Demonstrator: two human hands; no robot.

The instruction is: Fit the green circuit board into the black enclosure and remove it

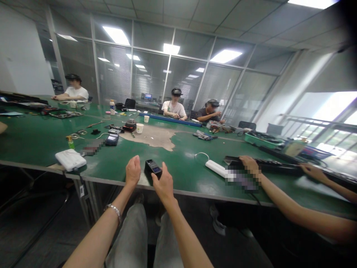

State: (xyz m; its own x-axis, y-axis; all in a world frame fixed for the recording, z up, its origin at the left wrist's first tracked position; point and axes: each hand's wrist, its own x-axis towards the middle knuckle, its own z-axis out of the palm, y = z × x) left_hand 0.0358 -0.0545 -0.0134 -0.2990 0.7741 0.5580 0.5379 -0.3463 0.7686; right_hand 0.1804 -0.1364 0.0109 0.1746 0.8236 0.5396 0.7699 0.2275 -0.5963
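Observation:
Just left of the black device, apart from it, is my left hand [133, 171], its fingers curled closed. Any small thing inside those fingers is hidden. My right hand [164, 183] grips the near right end of a black boxy handheld device [153, 168] with a small lit screen. The thumb lies over its near end and the fingers are along its right side. The device is at the front edge of the green table [178, 175]. A bracelet circles my left wrist.
To the left are a white power bank [71, 160], a small green bottle [70, 142] and a black meter-like device [112, 139]. Paper cups [140, 128] stand farther back. A co-worker's hand [251, 167] is at the right, near a white bar [219, 168]. Several people sit around the table.

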